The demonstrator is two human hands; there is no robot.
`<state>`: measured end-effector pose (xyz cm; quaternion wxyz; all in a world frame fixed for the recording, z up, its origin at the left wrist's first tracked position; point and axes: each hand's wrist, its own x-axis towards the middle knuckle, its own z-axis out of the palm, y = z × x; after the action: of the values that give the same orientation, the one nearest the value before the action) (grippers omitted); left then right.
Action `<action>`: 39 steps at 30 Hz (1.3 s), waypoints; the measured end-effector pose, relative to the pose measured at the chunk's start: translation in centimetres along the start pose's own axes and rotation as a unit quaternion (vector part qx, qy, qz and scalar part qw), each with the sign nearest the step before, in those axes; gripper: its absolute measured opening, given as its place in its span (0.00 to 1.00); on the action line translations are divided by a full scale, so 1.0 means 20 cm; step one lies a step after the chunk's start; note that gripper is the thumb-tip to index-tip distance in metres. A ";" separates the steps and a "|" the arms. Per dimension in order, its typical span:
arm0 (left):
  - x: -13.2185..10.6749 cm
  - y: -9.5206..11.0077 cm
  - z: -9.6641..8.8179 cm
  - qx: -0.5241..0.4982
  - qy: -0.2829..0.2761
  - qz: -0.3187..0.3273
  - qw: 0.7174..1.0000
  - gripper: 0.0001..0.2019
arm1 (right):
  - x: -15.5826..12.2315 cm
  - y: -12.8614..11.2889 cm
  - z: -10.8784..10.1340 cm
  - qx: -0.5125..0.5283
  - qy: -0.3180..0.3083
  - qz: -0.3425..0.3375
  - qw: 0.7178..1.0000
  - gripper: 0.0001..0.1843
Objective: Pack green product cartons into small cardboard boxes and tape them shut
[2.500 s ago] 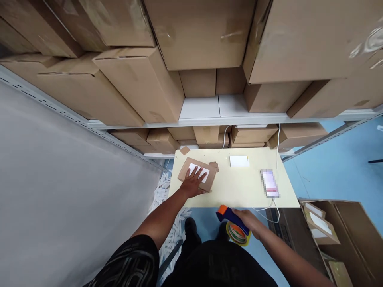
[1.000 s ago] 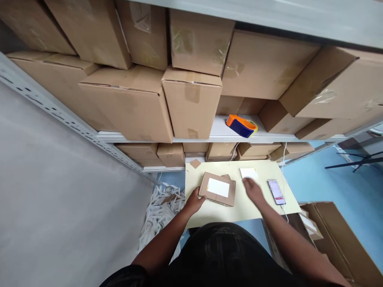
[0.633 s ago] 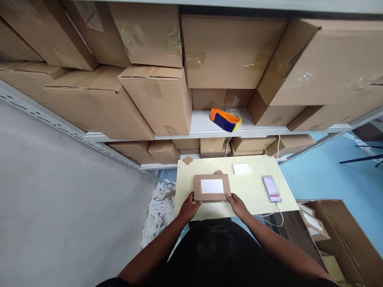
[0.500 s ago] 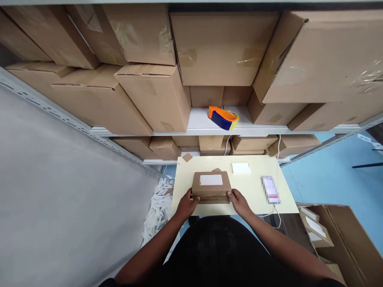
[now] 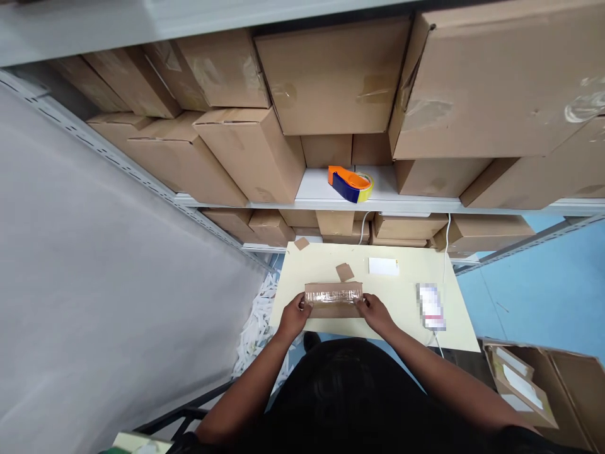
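A small brown cardboard box [image 5: 333, 309] is held between my two hands over the near part of the pale yellow table [image 5: 401, 302]. Shiny clear tape runs along its upward side. My left hand [image 5: 293, 314] grips the box's left end, thumb on the face towards me. At the right end, my right hand [image 5: 375, 312] closes on it in the same way. A scrap of brown cardboard [image 5: 345, 272] lies just beyond the box. Further right is a white label pad or card [image 5: 383, 266].
An orange and blue tape dispenser [image 5: 350, 184] sits on the shelf [image 5: 312, 183] among stacked cartons [image 5: 250, 148]. A phone [image 5: 430, 307] with a cable lies on the table's right. An open carton [image 5: 567, 384] holding labelled boxes stands lower right. Paper strips [image 5: 258, 321] cover the floor at left.
The box has been tilted: its white label faced up before, and now a taped side shows. Both hands keep hold of its ends. The view has shifted slightly.
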<state>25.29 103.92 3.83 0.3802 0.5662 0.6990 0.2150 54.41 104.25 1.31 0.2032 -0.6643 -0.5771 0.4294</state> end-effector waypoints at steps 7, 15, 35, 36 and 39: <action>0.08 -0.05 -0.07 0.031 -0.060 0.015 0.998 0.14 | -0.03 0.03 0.08 0.025 0.005 0.027 0.999 0.26; 0.19 -0.14 -0.17 0.067 -0.181 0.083 0.978 0.18 | -0.09 0.04 0.22 0.028 0.075 0.079 0.994 0.31; 0.74 0.78 0.46 0.319 -0.303 0.343 0.830 0.12 | -0.23 0.32 0.03 0.064 0.026 0.163 0.984 0.22; 0.78 0.83 0.55 0.334 -0.309 0.341 0.823 0.12 | -0.22 0.35 0.00 0.073 0.022 0.164 0.983 0.22; 0.88 0.95 0.83 0.360 -0.329 0.328 0.809 0.11 | -0.19 0.42 -0.07 0.100 0.006 0.163 0.981 0.21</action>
<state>48.88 123.57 2.31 0.2629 0.8950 0.3323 -0.1390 60.65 98.87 -2.96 0.1997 -0.7284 -0.4138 0.5082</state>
